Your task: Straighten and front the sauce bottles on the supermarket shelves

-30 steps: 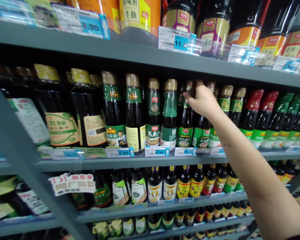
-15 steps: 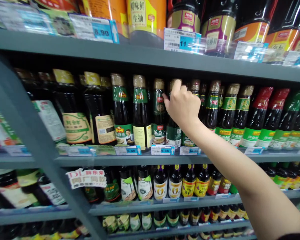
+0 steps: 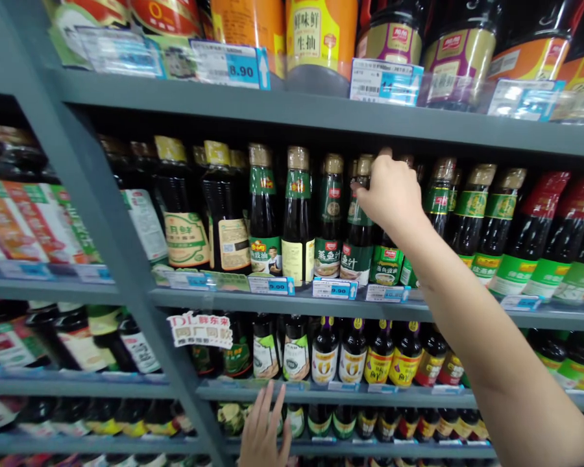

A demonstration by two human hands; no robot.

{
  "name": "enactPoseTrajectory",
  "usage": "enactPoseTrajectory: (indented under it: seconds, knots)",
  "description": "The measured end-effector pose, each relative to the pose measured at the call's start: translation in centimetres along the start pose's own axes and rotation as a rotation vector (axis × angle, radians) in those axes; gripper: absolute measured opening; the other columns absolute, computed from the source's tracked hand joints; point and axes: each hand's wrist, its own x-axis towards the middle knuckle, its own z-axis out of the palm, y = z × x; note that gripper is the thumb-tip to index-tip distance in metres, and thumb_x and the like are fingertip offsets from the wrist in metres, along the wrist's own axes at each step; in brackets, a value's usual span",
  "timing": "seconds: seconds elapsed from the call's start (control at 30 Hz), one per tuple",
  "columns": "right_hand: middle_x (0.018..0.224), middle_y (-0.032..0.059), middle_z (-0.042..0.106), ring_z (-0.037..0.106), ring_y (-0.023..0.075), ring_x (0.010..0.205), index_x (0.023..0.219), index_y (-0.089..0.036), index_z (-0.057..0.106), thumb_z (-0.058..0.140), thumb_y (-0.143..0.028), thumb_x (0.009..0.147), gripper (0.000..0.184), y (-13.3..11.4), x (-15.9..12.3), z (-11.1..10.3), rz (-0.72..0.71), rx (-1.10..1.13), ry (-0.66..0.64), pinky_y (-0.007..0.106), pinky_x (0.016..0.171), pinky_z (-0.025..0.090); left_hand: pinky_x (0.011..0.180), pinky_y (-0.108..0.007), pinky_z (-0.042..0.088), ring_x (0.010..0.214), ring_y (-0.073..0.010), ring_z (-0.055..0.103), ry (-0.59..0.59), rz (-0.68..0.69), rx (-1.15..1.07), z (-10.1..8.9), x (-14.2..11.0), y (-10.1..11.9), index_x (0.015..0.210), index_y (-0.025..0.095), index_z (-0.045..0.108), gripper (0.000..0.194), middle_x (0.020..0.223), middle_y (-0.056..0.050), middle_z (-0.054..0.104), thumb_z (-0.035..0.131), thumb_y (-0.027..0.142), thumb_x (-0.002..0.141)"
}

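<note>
My right hand [image 3: 392,194] reaches up to the middle shelf [image 3: 292,303]. Its fingers are curled round the neck and cap of a dark sauce bottle with a green label [image 3: 387,269]. The thumb lies beside the neighbouring green-labelled bottle [image 3: 357,253]. The hand hides most of the gripped bottle's neck. My left hand [image 3: 265,431] rises at the bottom edge with fingers spread, holding nothing, in front of the small bottles [image 3: 326,421] on a lower shelf.
Rows of dark sauce bottles fill every shelf. Large orange and yellow jugs [image 3: 321,39] stand on the top shelf [image 3: 296,110]. Blue price tags [image 3: 335,288] line the shelf edges. A slanted grey upright [image 3: 121,259] crosses the left side.
My right hand has shifted rightward from the bottle it touched to the one beside it. My left hand has come into view at the bottom. The view has swung left.
</note>
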Motion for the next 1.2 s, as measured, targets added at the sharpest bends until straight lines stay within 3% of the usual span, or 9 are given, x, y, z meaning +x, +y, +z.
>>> enactPoseTrajectory:
  seconds: [0.2, 0.37, 0.43, 0.57, 0.7, 0.9, 1.07, 1.2]
  knots:
    - [0.105, 0.0147, 0.066, 0.062, 0.0359, 0.102, 0.131, -0.010, 0.051, 0.070, -0.026, 0.086, 0.051, 2.0, 1.4, -0.9, -0.028, 0.169, -0.162, 0.049, 0.087, 0.051, 0.100, -0.048, 0.048, 0.140, -0.0346, 0.038, -0.060, 0.014, -0.021, 0.9, 0.6, -1.4, 0.157, 0.022, 0.015, 0.071, 0.155, -0.014, 0.035, 0.044, 0.021, 0.093]
    - [0.108, 0.0119, 0.066, 0.062, 0.0322, 0.103, 0.138, -0.014, 0.048, 0.068, -0.020, 0.085, 0.057, 2.4, 1.4, -1.2, -0.043, 0.280, -0.197, 0.046, 0.087, 0.053, 0.099, -0.048, 0.048, 0.143, -0.0345, 0.034, -0.103, -0.027, -0.039, 2.0, 0.4, -1.4, 0.157, 0.022, 0.014, 0.070, 0.156, -0.014, 0.033, 0.043, 0.024, 0.093]
    - [0.103, 0.0129, 0.066, 0.061, 0.0340, 0.102, 0.135, -0.011, 0.049, 0.067, -0.020, 0.085, 0.054, 1.6, 0.4, -1.7, -0.030, 0.232, -0.146, 0.049, 0.088, 0.052, 0.101, -0.048, 0.047, 0.144, -0.0341, 0.032, -0.102, -0.037, -0.068, 2.1, 0.6, -1.2, 0.157, 0.021, 0.013, 0.070, 0.157, -0.014, 0.031, 0.043, 0.023, 0.093]
    - [0.105, 0.0161, 0.063, 0.059, 0.0364, 0.106, 0.130, -0.010, 0.051, 0.057, -0.020, 0.090, 0.041, -1.8, -2.6, -2.5, -0.045, 0.082, 0.074, 0.053, 0.090, 0.049, 0.100, -0.049, 0.046, 0.143, -0.0340, 0.033, -0.068, -0.050, -0.084, 2.2, 0.8, -1.0, 0.157, 0.021, 0.015, 0.071, 0.156, -0.015, 0.032, 0.043, 0.024, 0.092]
    - [0.109, 0.0173, 0.060, 0.055, 0.0333, 0.110, 0.124, -0.008, 0.055, 0.040, -0.012, 0.096, 0.032, -5.0, -3.3, -1.3, -0.123, -0.029, 0.134, 0.049, 0.093, 0.048, 0.100, -0.048, 0.046, 0.143, -0.0340, 0.034, -0.070, -0.048, -0.061, 2.3, 0.7, -1.0, 0.156, 0.021, 0.015, 0.071, 0.156, -0.015, 0.033, 0.043, 0.023, 0.091]
    - [0.114, 0.0214, 0.061, 0.046, 0.0382, 0.120, 0.131, -0.005, 0.052, 0.040, -0.016, 0.097, 0.037, -6.0, 0.3, 1.7, -0.106, -0.113, 0.136, 0.062, 0.104, 0.032, 0.103, -0.047, 0.044, 0.143, -0.0329, 0.033, -0.090, -0.050, -0.046, 2.1, 0.7, -1.1, 0.156, 0.021, 0.014, 0.071, 0.156, -0.015, 0.032, 0.044, 0.022, 0.091]
    - [0.104, 0.0214, 0.065, 0.041, 0.0441, 0.124, 0.134, -0.006, 0.053, 0.052, -0.024, 0.092, 0.046, -6.0, 2.1, 2.5, -0.061, -0.088, 0.034, 0.074, 0.105, 0.014, 0.103, -0.046, 0.045, 0.144, -0.0316, 0.031, -0.111, -0.045, -0.053, 1.4, 0.8, -1.0, 0.156, 0.020, 0.015, 0.071, 0.156, -0.014, 0.032, 0.044, 0.020, 0.091]
    - [0.101, 0.0198, 0.065, 0.042, 0.0438, 0.122, 0.127, -0.009, 0.059, 0.049, -0.026, 0.094, 0.039, -5.9, 2.7, 3.1, -0.032, -0.014, 0.065, 0.077, 0.103, 0.007, 0.102, -0.046, 0.046, 0.144, -0.0326, 0.031, -0.122, -0.069, -0.043, 1.3, 0.7, -0.6, 0.156, 0.019, 0.015, 0.071, 0.157, -0.014, 0.032, 0.044, 0.019, 0.091]
